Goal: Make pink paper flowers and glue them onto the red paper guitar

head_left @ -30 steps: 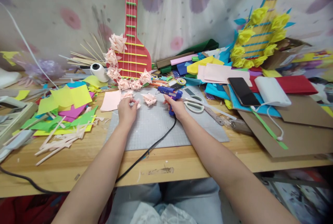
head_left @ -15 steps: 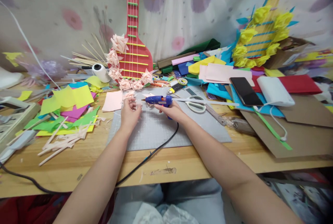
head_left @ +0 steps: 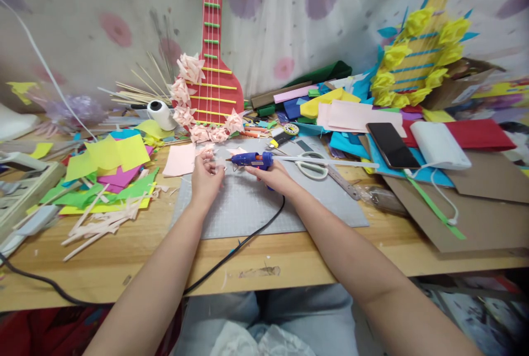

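Observation:
My right hand [head_left: 275,177] grips a blue hot glue gun [head_left: 253,161] over the grey cutting mat [head_left: 252,201], its nozzle pointing left. My left hand [head_left: 205,178] is closed on a small pale pink paper flower [head_left: 208,151], held just in front of the nozzle. The gun's black cord [head_left: 235,248] runs back over the table edge. Another pink paper flower [head_left: 236,152] lies on the mat behind the gun. A red cardboard guitar [head_left: 211,77] trimmed with pink flowers leans against the wall behind.
Coloured paper sheets [head_left: 107,166] and pink strips [head_left: 101,224] lie at left. Scissors [head_left: 312,168], a ruler [head_left: 345,182], a phone [head_left: 390,145], a white power bank [head_left: 438,145], brown cardboard [head_left: 475,218] and a yellow-flowered guitar [head_left: 417,58] fill the right.
My right hand swung the glue gun left and tipped it level, bringing the nozzle to the flower in my left hand; in the last half second little has moved.

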A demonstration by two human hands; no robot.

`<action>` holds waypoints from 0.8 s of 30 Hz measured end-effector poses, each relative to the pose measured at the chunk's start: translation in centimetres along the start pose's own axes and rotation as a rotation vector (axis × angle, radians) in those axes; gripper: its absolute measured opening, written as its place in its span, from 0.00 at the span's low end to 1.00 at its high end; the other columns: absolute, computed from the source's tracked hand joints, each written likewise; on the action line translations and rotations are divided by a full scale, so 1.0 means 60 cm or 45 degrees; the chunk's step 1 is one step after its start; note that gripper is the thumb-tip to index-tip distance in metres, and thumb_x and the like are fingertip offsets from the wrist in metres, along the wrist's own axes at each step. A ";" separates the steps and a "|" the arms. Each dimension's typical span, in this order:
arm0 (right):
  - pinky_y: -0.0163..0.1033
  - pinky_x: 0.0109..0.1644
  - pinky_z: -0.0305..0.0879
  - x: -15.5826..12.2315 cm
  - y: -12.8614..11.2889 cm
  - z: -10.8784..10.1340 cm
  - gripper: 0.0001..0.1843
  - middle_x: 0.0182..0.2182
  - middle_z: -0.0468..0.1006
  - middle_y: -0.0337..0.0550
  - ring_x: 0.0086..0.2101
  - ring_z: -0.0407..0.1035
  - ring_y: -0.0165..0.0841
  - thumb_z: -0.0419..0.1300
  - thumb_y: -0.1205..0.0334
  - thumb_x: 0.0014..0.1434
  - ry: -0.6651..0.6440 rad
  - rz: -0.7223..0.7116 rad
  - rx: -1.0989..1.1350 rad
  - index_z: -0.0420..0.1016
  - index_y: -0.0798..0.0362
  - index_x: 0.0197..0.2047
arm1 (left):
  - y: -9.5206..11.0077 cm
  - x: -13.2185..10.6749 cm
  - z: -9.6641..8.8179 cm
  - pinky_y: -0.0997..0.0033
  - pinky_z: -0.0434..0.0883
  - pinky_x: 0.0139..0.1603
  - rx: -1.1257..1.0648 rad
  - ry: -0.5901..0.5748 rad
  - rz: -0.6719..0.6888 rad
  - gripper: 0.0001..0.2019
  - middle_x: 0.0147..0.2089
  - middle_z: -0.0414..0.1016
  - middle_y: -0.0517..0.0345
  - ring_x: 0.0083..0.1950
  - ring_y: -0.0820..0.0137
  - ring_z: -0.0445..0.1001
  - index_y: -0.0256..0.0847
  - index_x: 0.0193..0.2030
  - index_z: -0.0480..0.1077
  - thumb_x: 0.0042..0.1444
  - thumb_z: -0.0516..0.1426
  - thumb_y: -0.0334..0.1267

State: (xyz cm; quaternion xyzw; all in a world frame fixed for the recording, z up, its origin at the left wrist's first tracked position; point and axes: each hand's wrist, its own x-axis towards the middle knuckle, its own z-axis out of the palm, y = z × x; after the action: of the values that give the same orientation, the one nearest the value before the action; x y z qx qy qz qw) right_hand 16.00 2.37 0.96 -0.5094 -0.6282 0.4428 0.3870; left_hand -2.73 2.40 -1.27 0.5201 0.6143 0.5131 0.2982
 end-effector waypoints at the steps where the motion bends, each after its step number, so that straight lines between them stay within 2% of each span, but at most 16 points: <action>1: 0.32 0.23 0.58 0.000 0.000 0.000 0.17 0.15 0.69 0.34 0.19 0.62 0.28 0.63 0.45 0.47 0.000 0.001 0.001 0.78 0.50 0.33 | 0.000 0.000 0.000 0.81 0.62 0.16 -0.001 -0.001 0.000 0.21 0.30 0.68 0.64 0.24 0.75 0.70 0.43 0.46 0.56 0.45 0.58 0.36; 12: 0.33 0.25 0.58 0.002 0.003 0.000 0.18 0.16 0.68 0.35 0.23 0.64 0.30 0.63 0.44 0.46 0.017 -0.014 -0.036 0.79 0.48 0.35 | 0.001 -0.002 -0.001 0.81 0.62 0.17 0.063 -0.001 0.038 0.21 0.29 0.68 0.66 0.22 0.77 0.68 0.43 0.47 0.56 0.46 0.58 0.36; 24: 0.33 0.24 0.58 0.000 0.002 0.000 0.18 0.15 0.67 0.35 0.21 0.63 0.30 0.63 0.44 0.47 0.014 -0.010 -0.024 0.78 0.49 0.32 | 0.001 -0.004 0.000 0.79 0.64 0.18 0.106 -0.034 0.066 0.20 0.29 0.68 0.65 0.23 0.75 0.69 0.43 0.47 0.56 0.47 0.57 0.37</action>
State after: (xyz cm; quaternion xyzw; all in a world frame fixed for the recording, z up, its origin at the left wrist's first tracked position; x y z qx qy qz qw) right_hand 16.04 2.39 0.83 -0.5130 -0.6323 0.4324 0.3875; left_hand -2.62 2.19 -1.25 0.5546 0.6174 0.4876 0.2710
